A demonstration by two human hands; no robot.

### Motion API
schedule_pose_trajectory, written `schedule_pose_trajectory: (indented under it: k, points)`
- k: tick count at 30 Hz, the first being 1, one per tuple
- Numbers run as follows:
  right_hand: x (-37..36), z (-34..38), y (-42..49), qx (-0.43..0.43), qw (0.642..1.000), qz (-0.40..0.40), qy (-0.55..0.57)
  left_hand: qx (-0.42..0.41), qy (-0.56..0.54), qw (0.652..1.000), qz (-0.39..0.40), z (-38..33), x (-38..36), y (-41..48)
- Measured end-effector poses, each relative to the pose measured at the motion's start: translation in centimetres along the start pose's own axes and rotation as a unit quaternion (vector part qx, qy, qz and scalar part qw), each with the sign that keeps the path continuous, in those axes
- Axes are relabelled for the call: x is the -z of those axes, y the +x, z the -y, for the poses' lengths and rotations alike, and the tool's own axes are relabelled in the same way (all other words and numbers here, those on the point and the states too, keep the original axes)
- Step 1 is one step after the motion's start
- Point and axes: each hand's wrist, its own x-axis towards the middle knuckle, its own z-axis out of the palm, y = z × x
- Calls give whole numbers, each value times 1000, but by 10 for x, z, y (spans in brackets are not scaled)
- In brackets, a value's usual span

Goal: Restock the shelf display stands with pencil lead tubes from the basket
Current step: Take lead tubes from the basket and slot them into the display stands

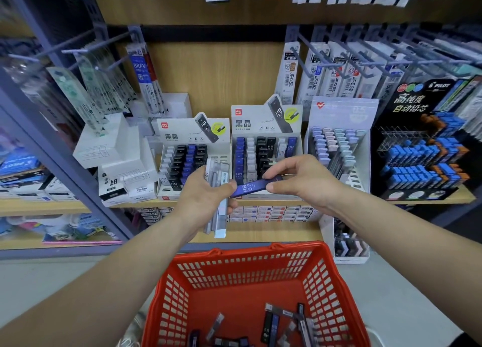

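My left hand (206,193) grips a bundle of clear and grey lead tubes (217,211) that stick out above and below the fist. My right hand (300,179) pinches one end of a blue HB 0.7 tube (250,187), whose other end lies against my left thumb. Both hands are in front of two white display stands: the left stand (193,135) and the right stand (263,122), each holding rows of black, blue and white tubes. Below, a red basket (250,268) holds several loose tubes (273,326).
A pastel-tube stand (339,117) and a black Pilot display (422,148) stand to the right. White boxes (117,148) are stacked to the left. Metal hooks with hanging refills (326,70) jut out above. A small white stand (349,245) sits on the floor by the basket.
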Motion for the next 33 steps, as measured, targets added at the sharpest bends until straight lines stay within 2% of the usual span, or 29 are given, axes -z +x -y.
schedule_pose_trajectory:
  k: [7,11,14,21,23,28,31,33]
  points:
    - [-5,-1,-1,18,1000,-22,-4,14,12,1000,5,0,4,2]
    - [-14,0,-6,14,999,50,2,-21,38,999,9,-4,4,1]
    - [-23,2,-7,40,996,75,-37,-46,70,996,38,-2,1,-2]
    - [-11,1,-4,38,985,134,-97,-10,49,998,37,-4,3,-2]
    - [2,1,0,47,989,101,-99,2,39,999,37,-5,7,-1]
    - [44,-2,25,59,990,-96,-89,15,45,998,44,-4,11,1]
    - [65,-6,46,85,967,-178,-159,18,38,998,46,-4,10,1]
    - [71,-9,59,91,953,-185,-223,21,34,998,47,-4,10,2]
